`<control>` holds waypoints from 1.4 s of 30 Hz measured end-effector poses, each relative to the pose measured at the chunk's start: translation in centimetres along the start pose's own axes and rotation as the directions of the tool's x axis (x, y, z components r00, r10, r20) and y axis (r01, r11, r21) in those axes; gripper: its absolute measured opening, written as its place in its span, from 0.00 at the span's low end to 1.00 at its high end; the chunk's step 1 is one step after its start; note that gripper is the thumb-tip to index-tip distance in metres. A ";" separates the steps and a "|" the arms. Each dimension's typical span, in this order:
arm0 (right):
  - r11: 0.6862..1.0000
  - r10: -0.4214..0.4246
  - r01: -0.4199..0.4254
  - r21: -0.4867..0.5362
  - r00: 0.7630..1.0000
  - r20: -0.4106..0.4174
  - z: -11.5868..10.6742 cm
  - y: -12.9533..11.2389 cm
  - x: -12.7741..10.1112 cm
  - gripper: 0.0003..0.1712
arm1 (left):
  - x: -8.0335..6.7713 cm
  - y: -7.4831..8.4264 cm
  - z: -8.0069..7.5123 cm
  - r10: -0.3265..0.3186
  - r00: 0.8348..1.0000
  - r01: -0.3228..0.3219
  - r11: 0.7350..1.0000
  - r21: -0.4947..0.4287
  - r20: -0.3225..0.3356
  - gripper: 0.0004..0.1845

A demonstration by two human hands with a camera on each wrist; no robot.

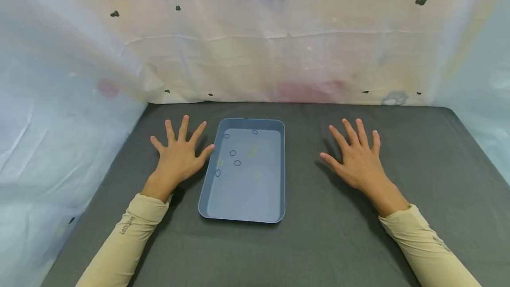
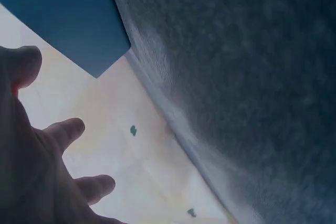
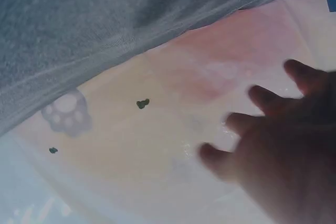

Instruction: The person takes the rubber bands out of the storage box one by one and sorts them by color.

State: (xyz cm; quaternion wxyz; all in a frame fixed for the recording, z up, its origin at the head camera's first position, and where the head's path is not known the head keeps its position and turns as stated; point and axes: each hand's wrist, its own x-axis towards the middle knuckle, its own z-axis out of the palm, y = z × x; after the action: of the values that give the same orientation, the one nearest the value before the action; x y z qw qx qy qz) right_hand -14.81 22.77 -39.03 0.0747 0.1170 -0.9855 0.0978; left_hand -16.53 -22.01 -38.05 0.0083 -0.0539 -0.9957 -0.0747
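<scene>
A shallow blue-grey rectangular tray (image 1: 247,198) lies on the dark grey table, left of the middle. Scattered over its far half are several small thin loops like rubber bands, some dark blue (image 1: 234,163), others yellow (image 1: 251,154). To the tray's left my left hand (image 1: 179,158) is spread palm down, thumb tip right by the tray's left rim. My right hand (image 1: 360,160), fingers spread, is over the table well to the right of the tray. Neither hand holds anything. The left wrist view shows the tray's underside corner (image 2: 79,30) beyond the thumb.
Pale patterned curtain cloth (image 1: 279,56) hangs behind the table and along both sides. It carries small dark marks (image 1: 420,1). Dark grey fabric covers the table (image 1: 318,242); its far edge meets the curtain.
</scene>
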 end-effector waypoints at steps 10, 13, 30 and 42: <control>0.973 -0.230 0.225 -0.050 0.958 -0.169 -1.2 -0.3 -0.2 0.40 | -0.8 0.6 -0.9 0.062 0.992 -0.041 0.982 -0.187 0.109 0.42; 0.960 -0.275 0.281 0.005 0.942 -0.191 -1.3 -1.0 -0.1 0.38 | -1.2 0.7 -1.4 0.100 0.984 -0.053 0.954 -0.294 0.147 0.42; 0.816 -0.501 0.547 0.187 0.831 -0.244 -0.3 -7.5 3.2 0.21 | -1.1 0.3 -1.0 0.205 0.912 0.190 0.555 -0.810 0.355 0.42; 0.771 -0.580 0.605 0.200 0.796 -0.173 1.7 -12.2 4.0 0.10 | -1.6 -0.8 -0.6 0.216 0.900 0.233 0.498 -0.835 0.380 0.40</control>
State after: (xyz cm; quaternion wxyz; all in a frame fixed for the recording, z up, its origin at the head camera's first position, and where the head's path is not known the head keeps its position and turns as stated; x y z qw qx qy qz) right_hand -15.92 9.94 -37.85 0.1367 0.4248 -0.8732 0.1959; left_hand -15.02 -23.02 -37.59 -0.2434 -0.0607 -0.7970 -0.5494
